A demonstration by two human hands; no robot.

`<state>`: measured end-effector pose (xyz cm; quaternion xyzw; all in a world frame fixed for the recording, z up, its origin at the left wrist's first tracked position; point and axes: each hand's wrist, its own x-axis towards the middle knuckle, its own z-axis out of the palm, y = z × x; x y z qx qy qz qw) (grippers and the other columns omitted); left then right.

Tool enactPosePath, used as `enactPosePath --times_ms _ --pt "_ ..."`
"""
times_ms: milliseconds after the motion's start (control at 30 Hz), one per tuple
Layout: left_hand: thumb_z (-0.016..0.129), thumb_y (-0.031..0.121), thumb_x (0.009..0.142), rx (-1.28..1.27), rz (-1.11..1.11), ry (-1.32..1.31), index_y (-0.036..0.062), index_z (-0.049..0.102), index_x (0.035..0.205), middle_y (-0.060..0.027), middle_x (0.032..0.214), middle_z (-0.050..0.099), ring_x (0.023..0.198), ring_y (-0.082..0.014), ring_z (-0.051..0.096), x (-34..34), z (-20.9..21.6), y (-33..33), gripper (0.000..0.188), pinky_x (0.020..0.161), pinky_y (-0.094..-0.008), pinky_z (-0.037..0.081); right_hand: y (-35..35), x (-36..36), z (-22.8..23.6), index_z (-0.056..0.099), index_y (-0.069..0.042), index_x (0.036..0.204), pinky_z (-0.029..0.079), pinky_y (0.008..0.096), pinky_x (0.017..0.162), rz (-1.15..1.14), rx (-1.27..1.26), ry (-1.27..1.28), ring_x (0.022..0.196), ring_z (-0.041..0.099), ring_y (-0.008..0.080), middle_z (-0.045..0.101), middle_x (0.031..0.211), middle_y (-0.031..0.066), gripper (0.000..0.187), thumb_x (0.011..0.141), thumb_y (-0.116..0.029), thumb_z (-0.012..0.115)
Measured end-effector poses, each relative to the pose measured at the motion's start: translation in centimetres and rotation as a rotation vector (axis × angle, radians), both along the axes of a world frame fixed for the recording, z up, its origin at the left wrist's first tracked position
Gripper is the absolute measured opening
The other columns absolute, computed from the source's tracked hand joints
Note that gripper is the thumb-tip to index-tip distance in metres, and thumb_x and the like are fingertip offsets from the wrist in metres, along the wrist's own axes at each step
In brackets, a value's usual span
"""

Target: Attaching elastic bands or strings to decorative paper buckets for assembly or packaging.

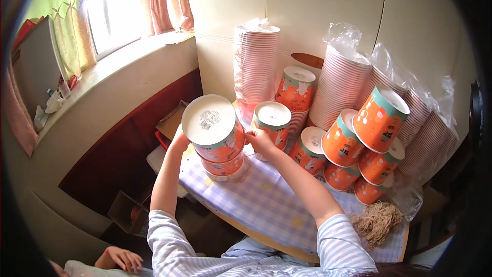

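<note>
As orange, white-based paper tub point(212, 129) stands vertical just right of curled left hand point(179, 140), right hand point(261, 142) bunches fingers opposite; both grips unclear.

Ahead and to the left of the left hand point(180, 141), a window point(114, 0) pours in bright, washed-out daylight between a yellow-green curtain point(59, 15) on its left and a pinkish curtain point(179, 0) on its right. Beneath it runs a pale sill point(136, 47), over a cream side wall point(120, 90) with a dark red panel point(128, 128) along its lower part. Beyond the right hand point(263, 142) rises a cream wall point(225, 10) with thin upright seams. Below both hands, a checked lavender-and-white cloth point(246, 200) covers the table.
</note>
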<state>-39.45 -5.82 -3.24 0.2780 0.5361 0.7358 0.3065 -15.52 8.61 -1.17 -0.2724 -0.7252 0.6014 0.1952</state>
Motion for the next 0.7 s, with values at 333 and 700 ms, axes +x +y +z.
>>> enactPosePath --times_ms 333,700 --pt "0.057 0.020 0.080 -0.366 0.104 0.145 -0.0021 0.063 0.087 -0.0078 0.074 0.061 0.054 -0.0121 0.052 -3.3 -5.0 2.3 0.024 0.046 -0.0271 0.041 -1.7 -0.6 -3.2 0.051 -0.001 0.088 0.045 0.0260 0.046 -0.035 -0.217 -0.112 0.051 0.052 0.0137 0.057 0.072 0.0064 0.019 0.088 -0.020 0.050" --pt "0.056 0.025 0.083 -0.288 0.137 0.078 -0.0005 0.059 0.083 -0.0042 0.067 0.057 0.053 -0.0103 0.050 -1.5 -7.7 2.3 0.026 0.045 -0.0239 0.039 -1.5 0.1 -6.9 0.052 -0.001 0.089 0.046 0.0266 0.050 -0.031 -0.440 -0.082 0.054 0.054 0.0145 0.057 0.074 0.0075 0.016 0.087 -0.016 0.050"
